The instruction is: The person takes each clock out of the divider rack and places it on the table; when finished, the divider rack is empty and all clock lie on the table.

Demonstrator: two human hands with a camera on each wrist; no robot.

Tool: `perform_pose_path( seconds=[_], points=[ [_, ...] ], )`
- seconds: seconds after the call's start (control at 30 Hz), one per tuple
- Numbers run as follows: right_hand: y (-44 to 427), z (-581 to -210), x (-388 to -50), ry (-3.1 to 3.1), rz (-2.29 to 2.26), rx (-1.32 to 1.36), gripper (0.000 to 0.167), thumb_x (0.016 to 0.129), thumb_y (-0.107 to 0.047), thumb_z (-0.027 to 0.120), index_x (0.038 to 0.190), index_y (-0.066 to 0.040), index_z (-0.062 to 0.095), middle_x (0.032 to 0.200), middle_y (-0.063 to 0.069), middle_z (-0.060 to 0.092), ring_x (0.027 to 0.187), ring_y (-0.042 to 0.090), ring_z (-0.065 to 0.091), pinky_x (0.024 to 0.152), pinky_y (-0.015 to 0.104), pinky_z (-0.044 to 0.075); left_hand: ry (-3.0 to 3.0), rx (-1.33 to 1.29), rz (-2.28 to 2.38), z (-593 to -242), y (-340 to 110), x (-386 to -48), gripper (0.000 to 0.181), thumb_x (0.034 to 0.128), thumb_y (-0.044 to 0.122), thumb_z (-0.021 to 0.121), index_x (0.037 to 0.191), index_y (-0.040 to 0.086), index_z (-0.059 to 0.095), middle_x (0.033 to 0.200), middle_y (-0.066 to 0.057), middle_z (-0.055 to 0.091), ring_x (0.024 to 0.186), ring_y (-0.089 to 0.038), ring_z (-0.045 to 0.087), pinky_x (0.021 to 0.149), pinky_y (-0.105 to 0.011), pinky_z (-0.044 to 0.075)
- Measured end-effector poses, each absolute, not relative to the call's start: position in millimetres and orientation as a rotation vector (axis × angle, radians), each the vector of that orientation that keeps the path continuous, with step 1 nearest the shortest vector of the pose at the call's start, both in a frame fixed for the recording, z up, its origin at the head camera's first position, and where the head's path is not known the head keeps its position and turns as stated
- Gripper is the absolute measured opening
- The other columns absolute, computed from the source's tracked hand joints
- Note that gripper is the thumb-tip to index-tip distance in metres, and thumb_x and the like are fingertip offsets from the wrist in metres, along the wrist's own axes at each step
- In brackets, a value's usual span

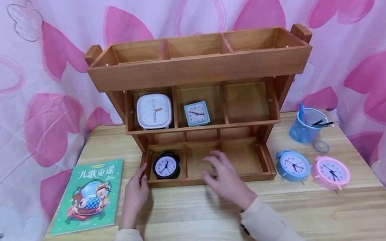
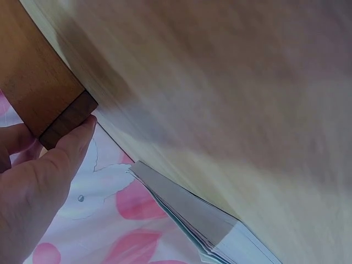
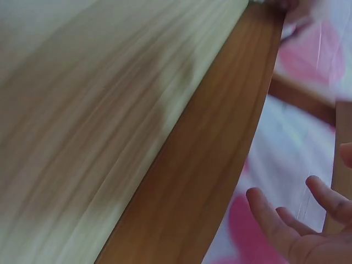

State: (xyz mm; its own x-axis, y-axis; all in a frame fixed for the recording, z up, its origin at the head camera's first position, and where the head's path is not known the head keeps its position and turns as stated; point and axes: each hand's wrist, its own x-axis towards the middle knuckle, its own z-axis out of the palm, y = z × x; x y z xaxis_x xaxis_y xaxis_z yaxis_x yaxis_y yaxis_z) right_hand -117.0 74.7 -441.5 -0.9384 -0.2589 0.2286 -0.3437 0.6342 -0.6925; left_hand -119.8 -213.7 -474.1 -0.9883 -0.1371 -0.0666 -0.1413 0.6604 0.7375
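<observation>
Pinches wooden shelf (image 1: 200, 69) at left end of bottom tier (image 1: 242, 178) between thumb and fingers of left hand (image 1: 137, 191). Holds right hand (image 1: 225, 178) spread, slightly bent at fingers, grasping nothing, at bottom tier's middle. Observe shelf standing on table (image 1: 192, 223), with black clock (image 1: 166, 166) bottom left.
</observation>
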Motion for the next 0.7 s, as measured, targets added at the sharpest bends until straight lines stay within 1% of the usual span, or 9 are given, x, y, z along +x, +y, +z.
perform_pose_path(
  seconds=[0.07,0.17,0.27,0.33,0.47,0.57,0.7],
  points=[
    [53,-440,-120,-2.776,1.226,0.575,0.043,0.093,-0.024,0.066,0.132,-0.007,0.059,0.145,0.016,0.045,0.124,0.033,0.054,0.100,0.045,0.050,2.857,-0.241,1.274,-476,-213,-121,0.046,0.1051,0.010,0.040,0.151,0.008,0.040,0.150,-0.025,0.042,0.130,-0.040,0.049,0.104,-0.055,0.043],
    [24,-440,-126,-2.793,1.239,0.683,0.043,0.094,-0.024,0.063,0.132,-0.007,0.059,0.142,0.015,0.049,0.121,0.028,0.057,0.100,0.040,0.051,2.870,-0.247,1.266,-477,-213,-122,0.046,0.1048,0.010,0.040,0.151,0.008,0.041,0.149,-0.025,0.043,0.129,-0.040,0.050,0.103,-0.056,0.044],
    [0,-440,-134,-2.792,1.233,0.756,0.041,0.095,-0.024,0.062,0.131,-0.005,0.060,0.140,0.015,0.052,0.122,0.027,0.057,0.101,0.037,0.051,2.885,-0.256,1.260,-477,-213,-122,0.046,0.1046,0.010,0.041,0.150,0.009,0.042,0.149,-0.026,0.044,0.129,-0.041,0.050,0.103,-0.056,0.044],
    [-14,-442,-139,-2.813,1.202,0.768,0.042,0.094,-0.024,0.063,0.132,-0.004,0.060,0.141,0.017,0.051,0.124,0.029,0.055,0.101,0.038,0.050,2.888,-0.258,1.259,-477,-214,-121,0.045,0.1045,0.010,0.042,0.150,0.009,0.043,0.148,-0.026,0.045,0.127,-0.040,0.052,0.102,-0.056,0.045],
    [-36,-448,-147,-2.854,1.106,0.787,0.044,0.093,-0.024,0.064,0.131,-0.003,0.060,0.145,0.023,0.047,0.131,0.039,0.047,0.103,0.044,0.048,2.895,-0.250,1.255,-476,-214,-121,0.045,0.1042,0.009,0.043,0.150,0.009,0.043,0.146,-0.026,0.047,0.117,-0.038,0.056,0.094,-0.052,0.049],
    [-48,-455,-152,-2.904,1.039,0.783,0.046,0.093,-0.025,0.063,0.133,-0.003,0.059,0.147,0.026,0.042,0.135,0.045,0.040,0.105,0.048,0.046,2.890,-0.245,1.255,-476,-215,-120,0.045,0.1043,0.009,0.042,0.150,0.009,0.043,0.146,-0.026,0.047,0.111,-0.036,0.056,0.091,-0.050,0.049],
    [-58,-462,-159,-2.961,1.005,0.730,0.045,0.093,-0.026,0.063,0.132,-0.003,0.060,0.151,0.026,0.037,0.139,0.046,0.033,0.106,0.050,0.045,2.890,-0.250,1.263,-476,-215,-121,0.045,0.1043,0.009,0.042,0.150,0.009,0.044,0.146,-0.025,0.048,0.121,-0.037,0.055,0.099,-0.053,0.046]
  ],
)
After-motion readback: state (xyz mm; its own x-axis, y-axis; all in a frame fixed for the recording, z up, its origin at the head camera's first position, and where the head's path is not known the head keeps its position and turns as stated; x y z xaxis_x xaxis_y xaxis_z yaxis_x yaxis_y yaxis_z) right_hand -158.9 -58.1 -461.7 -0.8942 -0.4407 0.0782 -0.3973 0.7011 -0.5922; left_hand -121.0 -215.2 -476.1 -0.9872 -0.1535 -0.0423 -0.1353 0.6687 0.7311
